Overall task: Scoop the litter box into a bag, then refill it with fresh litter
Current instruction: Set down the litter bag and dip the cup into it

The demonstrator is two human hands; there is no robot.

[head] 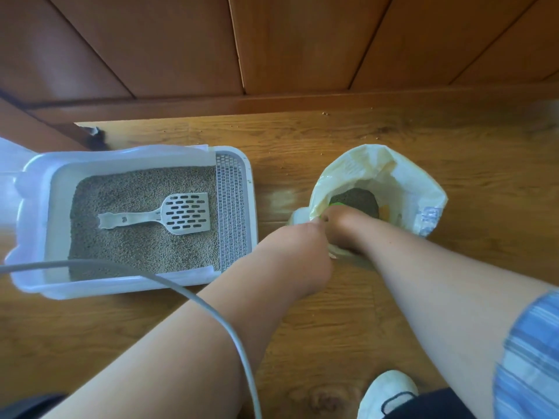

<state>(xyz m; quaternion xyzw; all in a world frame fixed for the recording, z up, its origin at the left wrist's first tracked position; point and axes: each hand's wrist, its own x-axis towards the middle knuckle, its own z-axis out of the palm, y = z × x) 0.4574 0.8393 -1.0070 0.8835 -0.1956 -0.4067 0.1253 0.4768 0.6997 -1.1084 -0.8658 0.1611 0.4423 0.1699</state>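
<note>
Standing beside them, my read: scooping looked done or paused, refill status unclear.

- Litter box [121, 160] sat on the wood floor [332, 140], at 9 o'clock from the bag [402, 182]. Smooth white plastic, rounded rectangle, with a perforated grille step [233, 207] along its 3 o'clock side.
- Scoop [181, 213] lay flat on the litter [136, 243], nobody holding it. Handle pointed to 9 o'clock, slotted blade to 3 o'clock. Thin white plastic.
- Litter in the box was fine grey-tan granules, fairly level, no clumps I could make out.
- Bag stood open just apart from the box: pale yellow-white crinkly film, some print on its 3 o'clock side. Grey granules [360, 201] at the bottom, plus something green [338, 204] I couldn't identify. Couldn't tell whether that was waste or fresh stock.
- Left hand [299, 246] and right hand [341, 225] were both at the bag's 7 o'clock rim, knuckles touching, fingers curled in, apparently bunching the film. Fingertips were hidden and blurred, so the exact grip was unclear.
- Judgement: they were either closing the bag or getting a hold to lift and pour. Any pour into the box was not yet begun.
- Stray granules [325, 113] lay on the floor at 12 o'clock, so there was sweeping left.
- Grey cable [236, 334] crossed the left forearm. White shoe [387, 388] at 6 o'clock.
</note>
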